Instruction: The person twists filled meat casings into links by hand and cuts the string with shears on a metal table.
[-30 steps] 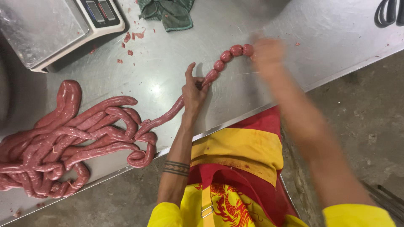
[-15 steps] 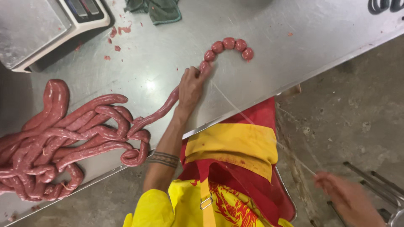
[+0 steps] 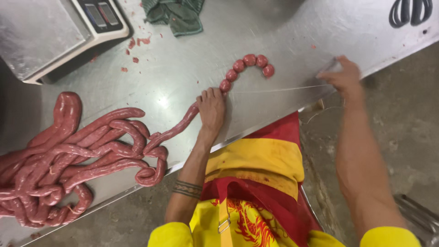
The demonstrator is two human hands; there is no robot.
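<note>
Where the sausage rope [image 3: 171, 131] crosses the middle of the frame, the left hand [image 3: 211, 107] lies over it, fingers curled down and pinching the casing against the steel table [image 3: 292, 36].

Item: tied links [image 3: 247, 66], small round red balls in a short arc, just above and right of the left hand, joined to the rope at the fingertips.

Item: string [image 3: 274, 88], thin and pale, stretched taut from the left hand's fingertips across to the right hand [image 3: 345, 75] at the table's edge, right of centre. The right hand is closed in a loose fist on the string's far end; its outline is blurred.

Item: sausage pile [image 3: 59, 164], long unlinked loops heaped at the lower left of the frame, running on into the rope under the left hand.

Item: meat scraps [image 3: 135, 45], small red bits scattered on the table, upper left of centre.

Item: scale [image 3: 50, 32], metal pan with a button panel, upper left corner.

Item: cloth [image 3: 176, 13], green, crumpled, top centre.

Item: scissors [image 3: 409, 11], dark handles only, upper right corner.

Item: apron [image 3: 260, 183], red and yellow, bottom centre, against the table's near edge.
</note>
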